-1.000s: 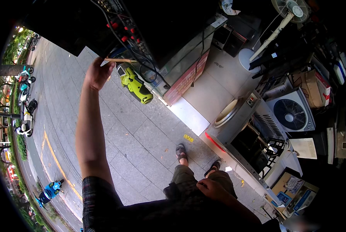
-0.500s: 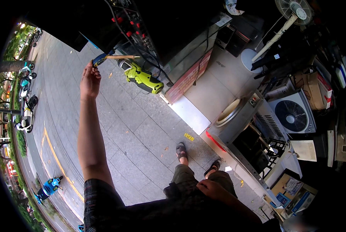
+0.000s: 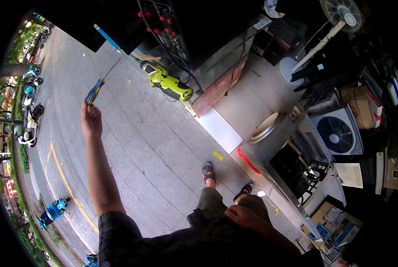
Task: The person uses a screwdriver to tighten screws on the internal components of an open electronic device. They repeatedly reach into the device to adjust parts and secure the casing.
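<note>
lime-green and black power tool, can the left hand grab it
Probably not yet: the left hand holds a blue and yellow screwdriver, though the path to the power tool looks clear.

Nothing legible for you here: that yellow sticker point(image 3: 217, 155) on the paving point(image 3: 156, 147) bears tiny, unreadable marks, and the red sign panel point(image 3: 218, 90) along the counter point(image 3: 219, 58) blurs its lettering!
</note>
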{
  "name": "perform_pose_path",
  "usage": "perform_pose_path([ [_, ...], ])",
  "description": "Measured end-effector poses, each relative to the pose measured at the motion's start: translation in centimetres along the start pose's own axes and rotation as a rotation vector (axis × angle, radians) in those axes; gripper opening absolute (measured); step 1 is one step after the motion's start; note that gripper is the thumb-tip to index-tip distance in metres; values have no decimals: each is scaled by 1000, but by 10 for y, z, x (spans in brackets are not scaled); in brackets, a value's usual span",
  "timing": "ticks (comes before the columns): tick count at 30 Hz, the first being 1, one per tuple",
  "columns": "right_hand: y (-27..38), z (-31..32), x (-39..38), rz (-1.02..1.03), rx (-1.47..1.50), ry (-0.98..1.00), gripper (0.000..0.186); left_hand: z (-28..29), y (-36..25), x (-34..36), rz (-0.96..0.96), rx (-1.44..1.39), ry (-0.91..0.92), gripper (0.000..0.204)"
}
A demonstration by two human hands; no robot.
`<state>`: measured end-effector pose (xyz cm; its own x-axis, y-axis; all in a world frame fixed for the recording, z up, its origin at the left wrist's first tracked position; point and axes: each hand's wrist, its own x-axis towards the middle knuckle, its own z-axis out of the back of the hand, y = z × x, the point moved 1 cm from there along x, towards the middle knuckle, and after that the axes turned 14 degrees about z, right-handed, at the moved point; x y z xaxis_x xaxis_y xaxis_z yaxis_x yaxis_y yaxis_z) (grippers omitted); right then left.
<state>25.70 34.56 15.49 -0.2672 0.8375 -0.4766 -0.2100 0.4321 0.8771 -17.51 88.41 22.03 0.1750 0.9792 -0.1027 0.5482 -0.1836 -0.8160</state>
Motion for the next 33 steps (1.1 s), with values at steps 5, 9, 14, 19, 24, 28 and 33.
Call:
perform_pose_path([
  [5,56,30,5,153,-217,-65,32,20,72,-128,220,-277,34,23],
  [9,71,20,27,577,-81,-267,45,-56,165,-267,611,-474,202,29],
  [14,43,29,-29,812,-115,-506,63,-185,322,-437,1018,-40,196,45],
  [19,41,103,-131,128,-126,-505,49,-328,340,-426,1415,390,567,44],
  [24,-41,157,-262,153,-483,-726,49,-384,401,-420,33,1129,1079,44],
  [28,-67,187,-331,126,-567,-866,39,-449,420,-397,-372,1502,1108,64],
  [33,-92,207,-335,135,-721,-767,29,-431,448,-398,-310,1727,1154,72],
])
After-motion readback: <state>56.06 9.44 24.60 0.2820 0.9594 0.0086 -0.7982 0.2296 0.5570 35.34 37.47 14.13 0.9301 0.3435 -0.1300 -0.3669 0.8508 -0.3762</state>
